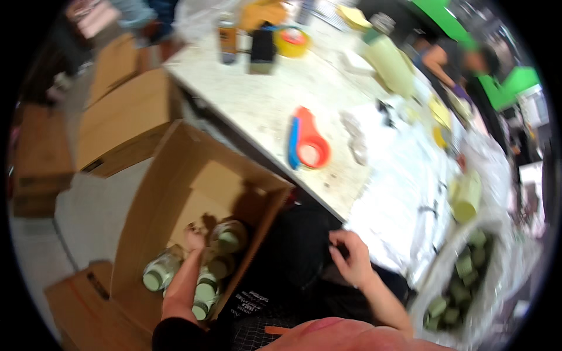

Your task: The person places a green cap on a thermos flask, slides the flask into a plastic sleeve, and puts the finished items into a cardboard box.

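My left hand (195, 238) reaches down inside an open cardboard box (153, 207). Its fingers are small and blurred, so whether they are closed is unclear. Beside it in the box stand several clear bottles with pale green lids, among them one bottle (228, 237) to the right of the hand and another bottle (161, 272) to its lower left. Over my dark clothing, near the table's edge, my right hand (352, 260) hovers with thumb and fingers apart and nothing visible in it.
A white table (252, 108) carries a red tape dispenser (310, 146), white plastic bags (404, 193) and a pale green bottle (389, 64). Right of me, a plastic-lined container (418, 310) holds several green lids (462, 281). Closed cartons (126, 120) stand left. Another person (448, 61) works across the table.
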`<state>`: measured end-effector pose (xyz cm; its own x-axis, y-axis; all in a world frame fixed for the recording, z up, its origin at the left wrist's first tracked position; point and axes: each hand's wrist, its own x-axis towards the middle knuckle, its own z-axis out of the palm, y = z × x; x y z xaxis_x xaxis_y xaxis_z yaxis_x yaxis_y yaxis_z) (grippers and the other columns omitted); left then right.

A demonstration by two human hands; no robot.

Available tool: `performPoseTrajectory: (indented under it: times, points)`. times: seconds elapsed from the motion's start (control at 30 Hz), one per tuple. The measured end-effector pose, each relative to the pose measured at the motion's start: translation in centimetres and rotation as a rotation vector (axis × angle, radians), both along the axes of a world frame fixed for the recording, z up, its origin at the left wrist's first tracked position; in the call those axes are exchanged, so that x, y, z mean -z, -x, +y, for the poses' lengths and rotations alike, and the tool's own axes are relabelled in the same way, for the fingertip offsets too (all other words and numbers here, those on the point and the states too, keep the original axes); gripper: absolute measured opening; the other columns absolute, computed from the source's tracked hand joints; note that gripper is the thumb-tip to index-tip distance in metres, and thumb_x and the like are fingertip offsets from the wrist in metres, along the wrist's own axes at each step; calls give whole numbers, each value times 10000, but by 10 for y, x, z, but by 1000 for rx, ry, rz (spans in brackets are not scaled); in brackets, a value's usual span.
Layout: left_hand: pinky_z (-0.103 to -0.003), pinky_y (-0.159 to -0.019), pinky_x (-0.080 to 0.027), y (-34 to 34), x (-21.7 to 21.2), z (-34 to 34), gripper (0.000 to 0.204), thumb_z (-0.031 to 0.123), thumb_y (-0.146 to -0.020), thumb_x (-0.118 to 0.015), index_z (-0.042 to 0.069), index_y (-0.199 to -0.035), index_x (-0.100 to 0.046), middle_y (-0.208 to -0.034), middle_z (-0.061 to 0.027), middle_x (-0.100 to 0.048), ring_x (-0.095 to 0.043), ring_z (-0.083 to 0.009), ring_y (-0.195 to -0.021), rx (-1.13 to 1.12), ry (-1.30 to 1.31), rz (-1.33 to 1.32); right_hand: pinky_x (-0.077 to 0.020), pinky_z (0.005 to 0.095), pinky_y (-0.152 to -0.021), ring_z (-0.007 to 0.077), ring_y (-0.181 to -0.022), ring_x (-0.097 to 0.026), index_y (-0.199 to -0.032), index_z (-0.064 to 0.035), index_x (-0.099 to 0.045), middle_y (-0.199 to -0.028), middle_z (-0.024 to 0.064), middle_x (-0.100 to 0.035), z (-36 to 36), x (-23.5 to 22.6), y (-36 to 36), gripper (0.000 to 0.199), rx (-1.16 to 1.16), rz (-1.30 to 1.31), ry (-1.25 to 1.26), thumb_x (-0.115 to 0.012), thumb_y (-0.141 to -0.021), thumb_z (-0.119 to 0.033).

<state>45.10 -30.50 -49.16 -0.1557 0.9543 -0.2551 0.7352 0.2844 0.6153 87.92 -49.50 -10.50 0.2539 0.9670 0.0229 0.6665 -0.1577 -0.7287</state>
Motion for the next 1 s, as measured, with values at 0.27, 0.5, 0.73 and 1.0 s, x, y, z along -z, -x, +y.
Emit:
performPoseTrajectory:
  times: [0.27, 0.5, 0.73, 1.0]
  points:
    - [-396, -907, -479, -211, -270, -36, 287, 36, -842, -657, 35, -1124, -606, -1098, -149, -586, -590, -323, -1009, 633, -346, -577, -500, 387, -766, 327, -869, -611, -1050, -40, -629, -945, 143, -626, -77, 7, 8, 327, 162, 16, -182, -693, -735, 16]
    - [-483, -1057, -323, -253, -353, -136, 483, 231, -763, -743, 146, -1215, -595, -1365, -63, -480, -398, -302, -1305, 1390, -653, -80, -493, 344, -757, 264, -829, -611, -1033, -7, -622, -907, 131, -603, -189, 5, -23, 263, 565, -56, -246, -659, -774, 24]
    - [-524, -1097, -258, -267, -359, -154, 497, 253, -788, -727, 141, -1248, -576, -1440, -83, -422, -310, -330, -1384, 1503, -686, 132, -493, 296, -759, 189, -784, -603, -1044, 11, -620, -875, 97, -615, -187, 27, -10, 232, 463, 324, -339, -657, -815, 24]
    - [-580, -1094, -226, -301, -363, -123, 549, 233, -787, -704, 119, -1293, -524, -1358, -119, -458, -385, -341, -1301, 1641, -629, 73, -508, 345, -701, 272, -781, -635, -1009, -8, -633, -910, 129, -636, -104, 4, -70, 236, 315, 141, -576, -666, -778, 35]
